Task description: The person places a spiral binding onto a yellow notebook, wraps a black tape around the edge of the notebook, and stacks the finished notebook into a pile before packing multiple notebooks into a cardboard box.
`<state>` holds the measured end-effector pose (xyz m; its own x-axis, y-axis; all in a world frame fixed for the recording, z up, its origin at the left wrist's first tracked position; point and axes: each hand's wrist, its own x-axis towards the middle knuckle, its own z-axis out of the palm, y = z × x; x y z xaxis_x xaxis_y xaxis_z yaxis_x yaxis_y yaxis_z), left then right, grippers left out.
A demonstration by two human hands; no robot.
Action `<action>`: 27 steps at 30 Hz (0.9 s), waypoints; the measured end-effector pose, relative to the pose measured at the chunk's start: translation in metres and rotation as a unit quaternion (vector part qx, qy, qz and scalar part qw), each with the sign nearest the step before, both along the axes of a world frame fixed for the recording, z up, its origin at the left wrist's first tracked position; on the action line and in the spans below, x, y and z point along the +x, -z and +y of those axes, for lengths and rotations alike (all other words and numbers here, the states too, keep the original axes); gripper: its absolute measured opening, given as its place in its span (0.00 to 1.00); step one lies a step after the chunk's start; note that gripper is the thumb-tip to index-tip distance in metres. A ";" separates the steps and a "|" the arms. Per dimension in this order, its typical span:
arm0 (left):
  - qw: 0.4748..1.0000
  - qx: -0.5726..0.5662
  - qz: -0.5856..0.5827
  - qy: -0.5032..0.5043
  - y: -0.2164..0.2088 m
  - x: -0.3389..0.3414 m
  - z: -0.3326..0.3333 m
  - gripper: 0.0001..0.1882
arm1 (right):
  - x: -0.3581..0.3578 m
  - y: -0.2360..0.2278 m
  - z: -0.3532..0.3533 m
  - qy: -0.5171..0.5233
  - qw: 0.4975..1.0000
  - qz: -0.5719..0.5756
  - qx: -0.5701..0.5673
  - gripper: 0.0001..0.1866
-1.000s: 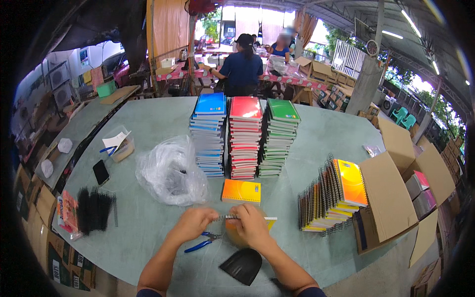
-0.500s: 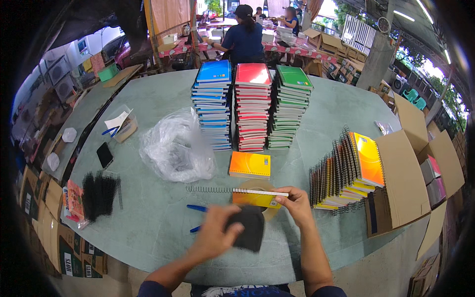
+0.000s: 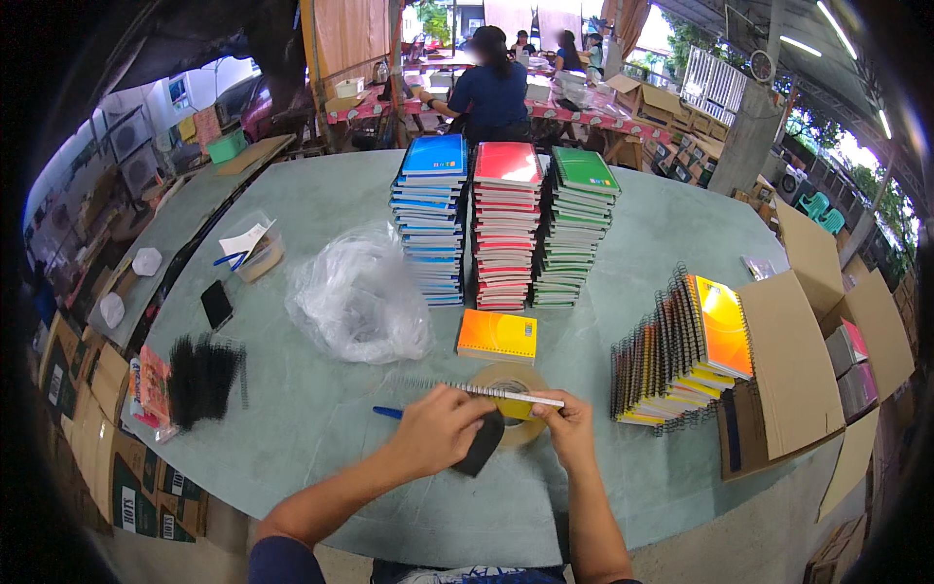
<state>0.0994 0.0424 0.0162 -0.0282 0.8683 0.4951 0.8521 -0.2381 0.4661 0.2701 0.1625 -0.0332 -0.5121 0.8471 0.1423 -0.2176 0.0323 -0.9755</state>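
Holding the notebook (image 3: pixel 518 411) across the tape roll (image 3: pixel 517 438), you have its spine turned up, with the coil (image 3: pixel 428 383) running out past its left end. Whether the notebook touches the roll, you cannot tell from this view.

Your right hand (image 3: pixel 570 419), just right of the roll, is pinched closed on the notebook's right end, thumb and fingers on either side. Your left hand (image 3: pixel 443 426), just left of the roll, is curled nearly closed around the black pad (image 3: pixel 481 445), its fingers at the spine and coil; their tips are partly hidden.

Left of the roll, beside your left hand, the blue handle (image 3: pixel 387 413) of a tool shows. Just beyond the roll lies an orange notebook (image 3: pixel 497 336). Farther beyond it stand three tall stacks: blue (image 3: pixel 428 229), red (image 3: pixel 507 229) and green (image 3: pixel 581 229). You have a clear bag (image 3: pixel 355 302) crumpled beyond the roll and to its left.

Well left of the roll are the loose coils (image 3: pixel 202 380), a pink packet (image 3: pixel 151 389), a phone (image 3: pixel 216 305) and a tub (image 3: pixel 263 261). Well to its right, you have a yellow pile (image 3: pixel 681 365) of coiled notebooks beside an open carton (image 3: pixel 790 365). Far beyond the roll, a co-worker (image 3: pixel 494 100) sits at another table.
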 end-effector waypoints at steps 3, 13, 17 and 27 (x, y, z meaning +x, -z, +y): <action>0.960 0.192 -0.110 -0.171 -0.031 -0.007 0.009 0.13 | 0.003 0.005 -0.004 0.010 1.000 0.016 -0.016 0.10; 0.999 -0.009 -0.015 -0.032 -0.002 0.008 0.019 0.15 | 0.003 0.008 -0.003 -0.026 0.999 0.001 -0.024 0.10; 0.992 0.105 -0.052 -0.043 -0.022 0.006 0.028 0.14 | 0.010 0.011 0.001 -0.055 0.997 -0.027 -0.038 0.12; 0.997 0.029 -0.071 -0.005 -0.019 0.030 0.040 0.13 | 0.020 0.012 0.001 -0.068 0.995 -0.074 0.001 0.14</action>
<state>0.1298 0.0825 0.0348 -0.1098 0.8374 0.5355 0.7812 -0.2604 0.5673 0.2899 0.1630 -0.0452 -0.6371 0.7686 0.0579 -0.0743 0.0136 -0.9971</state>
